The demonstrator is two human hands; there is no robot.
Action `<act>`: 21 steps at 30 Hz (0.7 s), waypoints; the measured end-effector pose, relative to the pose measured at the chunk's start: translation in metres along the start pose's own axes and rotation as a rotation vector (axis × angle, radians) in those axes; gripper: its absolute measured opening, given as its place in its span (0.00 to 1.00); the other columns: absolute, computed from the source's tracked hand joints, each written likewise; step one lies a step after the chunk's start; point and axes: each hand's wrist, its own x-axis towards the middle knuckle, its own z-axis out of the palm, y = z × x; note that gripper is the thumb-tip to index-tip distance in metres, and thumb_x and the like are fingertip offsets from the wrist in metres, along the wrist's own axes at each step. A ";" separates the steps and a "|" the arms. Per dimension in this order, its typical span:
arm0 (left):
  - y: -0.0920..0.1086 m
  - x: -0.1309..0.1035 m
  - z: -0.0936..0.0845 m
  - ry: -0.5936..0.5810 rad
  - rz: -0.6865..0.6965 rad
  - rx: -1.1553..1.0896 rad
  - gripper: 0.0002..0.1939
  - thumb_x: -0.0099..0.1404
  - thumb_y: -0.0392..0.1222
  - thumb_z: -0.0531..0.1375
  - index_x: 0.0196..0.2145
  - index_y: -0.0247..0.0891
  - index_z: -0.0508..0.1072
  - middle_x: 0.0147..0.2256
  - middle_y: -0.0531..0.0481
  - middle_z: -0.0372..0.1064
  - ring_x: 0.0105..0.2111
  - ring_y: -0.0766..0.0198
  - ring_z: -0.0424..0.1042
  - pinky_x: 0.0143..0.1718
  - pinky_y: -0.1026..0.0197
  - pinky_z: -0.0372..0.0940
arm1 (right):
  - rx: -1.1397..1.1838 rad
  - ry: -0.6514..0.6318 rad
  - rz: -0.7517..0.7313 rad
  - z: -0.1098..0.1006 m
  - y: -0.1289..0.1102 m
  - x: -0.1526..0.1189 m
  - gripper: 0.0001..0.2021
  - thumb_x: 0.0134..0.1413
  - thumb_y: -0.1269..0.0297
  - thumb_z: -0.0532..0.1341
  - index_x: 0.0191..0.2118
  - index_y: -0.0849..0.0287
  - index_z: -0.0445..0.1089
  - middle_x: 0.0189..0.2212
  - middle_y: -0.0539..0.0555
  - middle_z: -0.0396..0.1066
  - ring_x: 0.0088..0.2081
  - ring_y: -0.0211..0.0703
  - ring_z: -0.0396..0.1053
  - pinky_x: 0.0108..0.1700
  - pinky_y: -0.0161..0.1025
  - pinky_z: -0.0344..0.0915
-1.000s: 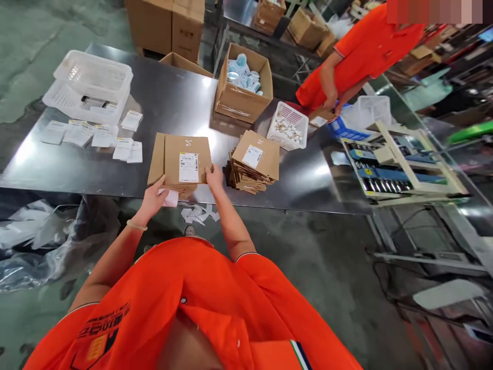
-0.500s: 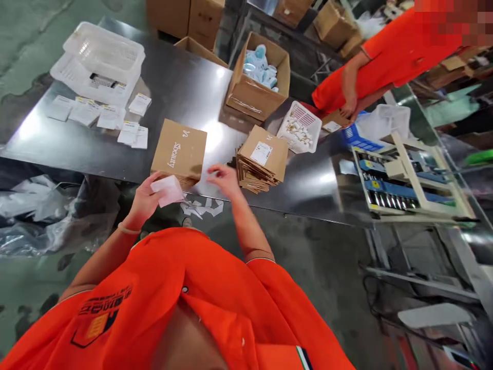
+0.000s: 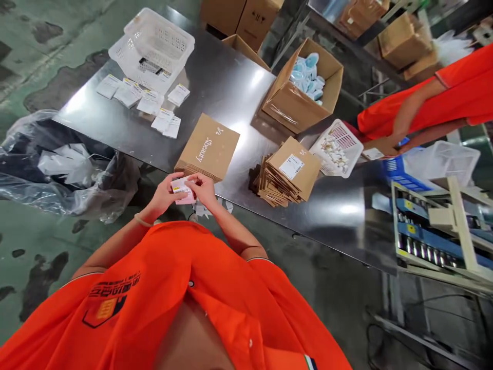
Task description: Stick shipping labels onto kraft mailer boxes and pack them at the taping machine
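My left hand [image 3: 165, 197] is closed around a small stack of white labels [image 3: 182, 191] with printing and a yellow mark, held just off the table's front edge. The fingers of my right hand [image 3: 203, 189] are bent and pinch the right side of the same stack. Right behind my hands is a pile of flat brown cardboard boxes [image 3: 210, 146] with white lettering on top. A second, less even pile of flat boxes [image 3: 292, 167] stands to its right, its top one bearing a white label.
Several label stacks [image 3: 151, 102] lie by a white plastic basket [image 3: 169, 43] on the metal table [image 3: 215, 77]. A carton [image 3: 288, 110] of pale blue items and a basket [image 3: 346, 149] of small pieces stand farther right. A co-worker's hands [image 3: 393, 144] hold a box. A lined bin [image 3: 77, 185] is at left.
My right hand has come left from beside the second box pile onto the label stack. The stack's printed face now shows. The camera view has turned, shifting the table's things to the right.
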 end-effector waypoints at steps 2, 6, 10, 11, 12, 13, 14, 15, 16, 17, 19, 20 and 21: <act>0.003 0.000 0.004 -0.015 0.041 0.091 0.42 0.38 0.48 0.85 0.52 0.35 0.83 0.44 0.41 0.84 0.47 0.44 0.83 0.54 0.45 0.77 | 0.007 0.001 0.009 -0.004 -0.002 0.003 0.12 0.49 0.57 0.74 0.36 0.55 0.75 0.24 0.45 0.68 0.26 0.39 0.65 0.31 0.38 0.65; 0.016 0.016 0.009 -0.003 0.026 0.175 0.42 0.35 0.51 0.85 0.48 0.31 0.85 0.41 0.40 0.85 0.43 0.46 0.84 0.53 0.44 0.77 | -0.040 0.073 -0.056 -0.012 0.001 0.002 0.12 0.46 0.58 0.76 0.36 0.55 0.80 0.23 0.45 0.71 0.27 0.41 0.68 0.33 0.39 0.68; 0.026 0.031 0.015 -0.002 0.038 0.286 0.42 0.36 0.49 0.84 0.50 0.30 0.86 0.40 0.42 0.85 0.42 0.47 0.84 0.51 0.48 0.78 | -0.179 0.233 -0.214 -0.013 0.005 -0.009 0.03 0.53 0.64 0.73 0.32 0.54 0.80 0.28 0.49 0.76 0.32 0.44 0.73 0.41 0.41 0.71; 0.026 0.034 0.017 0.002 0.043 0.304 0.41 0.36 0.48 0.83 0.49 0.30 0.86 0.40 0.42 0.85 0.42 0.47 0.84 0.51 0.49 0.78 | -0.220 0.250 -0.247 -0.014 0.004 -0.011 0.03 0.55 0.65 0.72 0.30 0.54 0.80 0.31 0.50 0.78 0.35 0.45 0.75 0.44 0.42 0.72; 0.025 0.035 0.017 -0.002 0.035 0.307 0.40 0.35 0.47 0.83 0.48 0.31 0.86 0.39 0.42 0.85 0.42 0.47 0.84 0.51 0.49 0.78 | -0.261 0.265 -0.275 -0.017 0.001 -0.011 0.05 0.57 0.66 0.71 0.30 0.54 0.79 0.35 0.52 0.80 0.38 0.46 0.76 0.46 0.42 0.73; 0.023 0.036 0.018 -0.021 0.007 0.298 0.39 0.34 0.47 0.84 0.46 0.31 0.86 0.39 0.42 0.85 0.42 0.47 0.84 0.50 0.49 0.78 | -0.300 0.286 -0.297 -0.022 -0.002 -0.007 0.06 0.58 0.67 0.71 0.30 0.54 0.79 0.39 0.53 0.80 0.42 0.46 0.77 0.47 0.42 0.73; 0.020 0.036 0.017 -0.052 -0.035 0.280 0.38 0.33 0.47 0.84 0.44 0.31 0.87 0.39 0.41 0.85 0.42 0.46 0.84 0.50 0.49 0.78 | -0.337 0.319 -0.311 -0.029 -0.007 0.000 0.06 0.59 0.67 0.70 0.30 0.54 0.78 0.44 0.54 0.80 0.45 0.47 0.77 0.49 0.42 0.73; 0.016 0.036 0.017 -0.087 -0.089 0.257 0.36 0.32 0.48 0.84 0.41 0.31 0.87 0.39 0.40 0.85 0.42 0.46 0.84 0.50 0.48 0.78 | -0.371 0.361 -0.316 -0.038 -0.013 0.010 0.06 0.60 0.68 0.69 0.31 0.55 0.78 0.47 0.55 0.79 0.48 0.47 0.76 0.50 0.42 0.73; 0.011 0.035 0.016 -0.116 -0.143 0.238 0.36 0.30 0.49 0.85 0.39 0.31 0.87 0.38 0.40 0.86 0.41 0.45 0.84 0.50 0.47 0.78 | -0.404 0.408 -0.310 -0.048 -0.019 0.025 0.06 0.60 0.68 0.69 0.31 0.55 0.77 0.48 0.56 0.78 0.50 0.48 0.75 0.52 0.42 0.73; 0.006 0.035 0.015 -0.132 -0.187 0.226 0.35 0.29 0.50 0.85 0.37 0.32 0.87 0.38 0.39 0.86 0.41 0.45 0.84 0.51 0.46 0.78 | -0.437 0.451 -0.292 -0.058 -0.025 0.042 0.05 0.60 0.68 0.69 0.32 0.56 0.77 0.48 0.56 0.76 0.51 0.49 0.74 0.54 0.43 0.72; -0.006 0.034 0.014 -0.116 -0.234 0.220 0.35 0.27 0.51 0.85 0.35 0.33 0.87 0.38 0.40 0.86 0.42 0.44 0.84 0.52 0.45 0.77 | -0.506 0.496 -0.233 -0.078 -0.034 0.079 0.03 0.59 0.68 0.69 0.33 0.57 0.77 0.47 0.56 0.74 0.52 0.50 0.73 0.59 0.46 0.71; -0.012 0.035 0.013 -0.095 -0.246 0.217 0.35 0.27 0.52 0.85 0.34 0.33 0.87 0.38 0.40 0.86 0.42 0.44 0.84 0.52 0.45 0.77 | -0.545 0.497 -0.195 -0.086 -0.037 0.097 0.02 0.59 0.68 0.68 0.34 0.57 0.77 0.47 0.56 0.73 0.53 0.50 0.72 0.60 0.47 0.70; -0.018 0.036 0.012 -0.078 -0.256 0.214 0.35 0.26 0.52 0.85 0.34 0.34 0.87 0.38 0.40 0.86 0.42 0.44 0.84 0.52 0.45 0.77 | -0.584 0.488 -0.155 -0.092 -0.039 0.112 0.01 0.59 0.68 0.68 0.35 0.58 0.78 0.48 0.57 0.73 0.53 0.50 0.72 0.61 0.47 0.70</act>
